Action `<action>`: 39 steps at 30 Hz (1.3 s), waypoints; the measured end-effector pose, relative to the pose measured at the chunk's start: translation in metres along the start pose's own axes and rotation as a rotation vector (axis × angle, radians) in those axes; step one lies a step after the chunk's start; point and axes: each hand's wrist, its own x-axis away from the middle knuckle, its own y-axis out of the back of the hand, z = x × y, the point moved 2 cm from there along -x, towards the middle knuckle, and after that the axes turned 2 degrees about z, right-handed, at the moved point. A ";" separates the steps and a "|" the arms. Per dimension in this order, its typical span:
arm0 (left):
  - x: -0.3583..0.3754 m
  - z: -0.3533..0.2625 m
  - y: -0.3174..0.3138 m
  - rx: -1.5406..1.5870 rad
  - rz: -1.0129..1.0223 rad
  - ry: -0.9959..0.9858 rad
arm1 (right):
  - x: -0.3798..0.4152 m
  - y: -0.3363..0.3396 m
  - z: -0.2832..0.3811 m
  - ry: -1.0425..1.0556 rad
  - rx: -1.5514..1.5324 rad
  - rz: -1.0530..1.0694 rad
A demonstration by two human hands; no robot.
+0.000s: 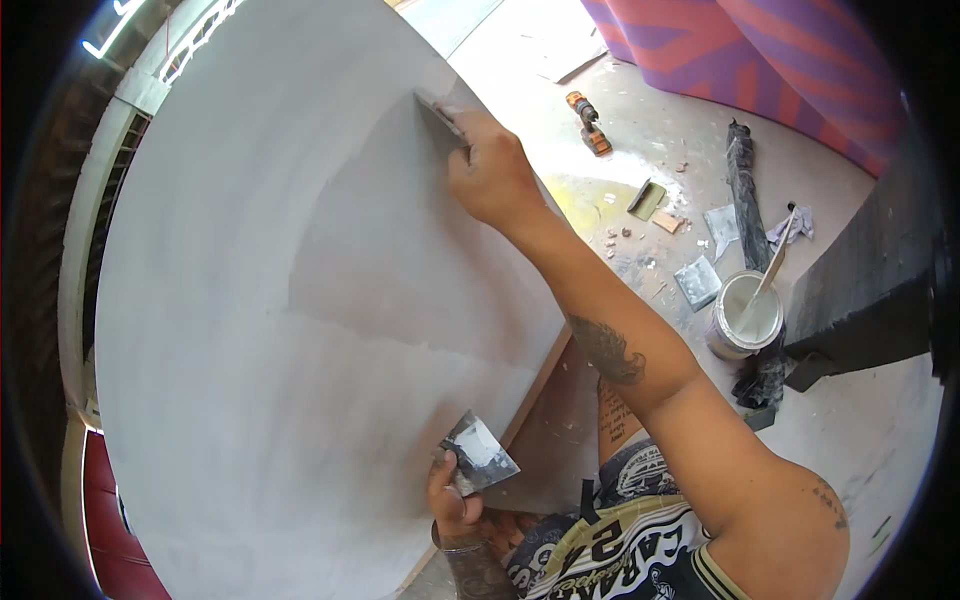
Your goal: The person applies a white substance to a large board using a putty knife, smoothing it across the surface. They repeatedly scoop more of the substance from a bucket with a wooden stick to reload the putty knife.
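one white-smeared scraper (pixel 480 450) sits in the fingers of the left hand (pixel 453 490), near; farther, the right hand (pixel 494 170) grips a thin blade (pixel 436 112) against the pale board (pixel 220 260).

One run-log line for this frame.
right hand: blade against panel | left hand: holds white-smeared scraper | floor: tub with stick inside, drill
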 end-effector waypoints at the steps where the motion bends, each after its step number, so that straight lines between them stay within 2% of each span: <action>1: 0.000 0.001 -0.001 0.008 0.008 0.007 | -0.005 0.005 -0.005 -0.004 -0.023 -0.027; 5: 0.002 0.001 -0.011 0.014 0.000 0.011 | -0.025 0.004 -0.016 -0.176 -0.023 -0.109; 8: 0.004 -0.001 -0.014 0.011 0.000 0.016 | -0.038 -0.013 -0.006 -0.166 -0.077 -0.171; 11: 0.005 -0.001 -0.017 0.017 0.011 0.025 | -0.036 -0.010 0.015 -0.084 -0.139 -0.071; 12: 0.005 -0.001 -0.019 0.018 0.015 0.027 | -0.032 -0.001 0.024 -0.142 -0.130 0.070; 15: 0.001 0.003 -0.009 -0.044 0.012 0.009 | -0.015 0.012 0.024 -0.101 -0.162 0.166; 18: 0.002 0.005 -0.013 -0.028 0.003 0.016 | -0.004 0.004 0.008 -0.083 -0.100 -0.057; 21: 0.006 0.004 -0.020 -0.028 -0.005 0.009 | -0.005 -0.004 0.004 -0.112 -0.104 -0.119; 27: 0.008 0.003 -0.021 -0.045 -0.030 0.023 | -0.039 -0.022 0.003 -0.176 -0.095 -0.107; 30: 0.005 0.009 -0.009 -0.020 -0.054 0.047 | -0.035 -0.029 0.010 -0.115 0.014 -0.145; 33: 0.006 0.009 -0.017 -0.014 -0.024 0.050 | -0.029 0.001 0.016 -0.166 -0.138 0.108; 36: 0.007 0.008 -0.017 -0.022 -0.034 0.074 | -0.030 -0.004 0.008 -0.150 -0.136 -0.095; 39: 0.007 0.011 -0.018 -0.002 -0.030 0.064 | -0.040 -0.009 0.004 -0.208 -0.099 -0.141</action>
